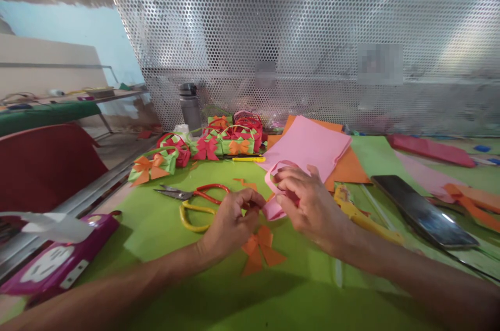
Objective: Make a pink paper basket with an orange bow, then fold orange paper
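Observation:
A small pink paper basket (274, 210) with a strip handle is in my right hand (302, 198), whose fingers curl round its far side and hide much of it. My left hand (238, 213) is closed in a pinch at the basket's left edge; what lies between its fingertips is hidden. Just below the hands an orange paper bow (261, 253) lies on the green sheet (164, 279). Scissors (195, 200) with one red and one yellow handle rest, blades apart, left of my left hand. A yellow glue gun (363, 219) lies partly behind my right forearm.
Finished paper baskets with bows (211, 143) stand at the back, near a grey bottle (190, 107) and a yellow cutter (249, 159). Pink sheets (308, 146) lie behind my right hand. A phone (424, 211) is on the right, a purple box (62, 258) on the left.

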